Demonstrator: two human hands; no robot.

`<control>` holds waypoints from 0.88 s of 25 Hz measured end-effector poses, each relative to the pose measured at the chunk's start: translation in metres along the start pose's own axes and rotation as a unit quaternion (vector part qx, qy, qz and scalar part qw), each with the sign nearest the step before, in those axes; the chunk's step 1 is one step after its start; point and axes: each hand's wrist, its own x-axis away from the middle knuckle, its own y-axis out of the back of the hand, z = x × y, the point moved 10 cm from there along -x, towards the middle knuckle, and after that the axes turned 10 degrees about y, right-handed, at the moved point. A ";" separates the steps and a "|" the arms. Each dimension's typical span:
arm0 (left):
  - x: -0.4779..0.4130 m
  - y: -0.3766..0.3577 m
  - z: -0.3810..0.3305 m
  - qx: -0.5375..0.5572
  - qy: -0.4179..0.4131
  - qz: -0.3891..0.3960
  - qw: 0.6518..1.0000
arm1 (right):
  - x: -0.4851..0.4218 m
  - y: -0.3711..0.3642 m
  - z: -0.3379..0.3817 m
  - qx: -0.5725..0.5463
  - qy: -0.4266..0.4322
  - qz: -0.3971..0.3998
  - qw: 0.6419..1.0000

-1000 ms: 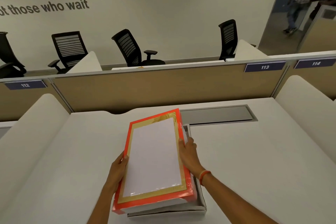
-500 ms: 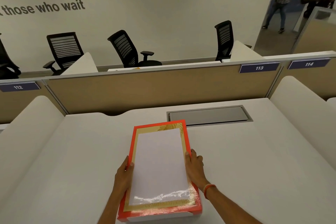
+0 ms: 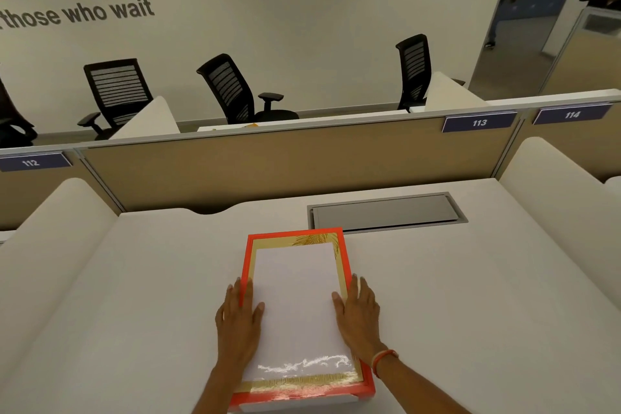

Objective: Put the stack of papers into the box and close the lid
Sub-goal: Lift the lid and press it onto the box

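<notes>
I judge the task nearly done: the lid (image 3: 297, 306) sits down over the box (image 3: 295, 407) on the desk (image 3: 134, 296), and I cannot see the papers, presumably inside. What is left is seating it fully. My left hand (image 3: 239, 323) lies flat and open on the lid's left edge, grip closed on nothing; my right hand (image 3: 358, 312) presses flat on the right edge likewise.

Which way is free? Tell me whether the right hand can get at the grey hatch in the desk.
Probably yes. The right hand lies flat on the box lid, holding nothing, and the desk between it and the grey hatch looks bare.
</notes>
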 end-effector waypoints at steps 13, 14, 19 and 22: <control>0.005 -0.029 -0.023 -0.049 -0.097 0.028 0.994 | -0.003 -0.030 0.025 0.096 0.134 0.042 0.985; 0.005 -0.031 -0.021 -0.046 -0.096 0.029 0.994 | -0.003 -0.031 0.024 0.098 0.134 0.041 0.985; 0.004 -0.038 -0.016 -0.045 -0.092 0.031 0.994 | -0.002 -0.034 0.022 0.108 0.127 0.042 0.985; 0.004 -0.039 -0.019 -0.051 -0.102 0.022 0.993 | -0.002 -0.035 0.022 0.119 0.128 0.041 0.984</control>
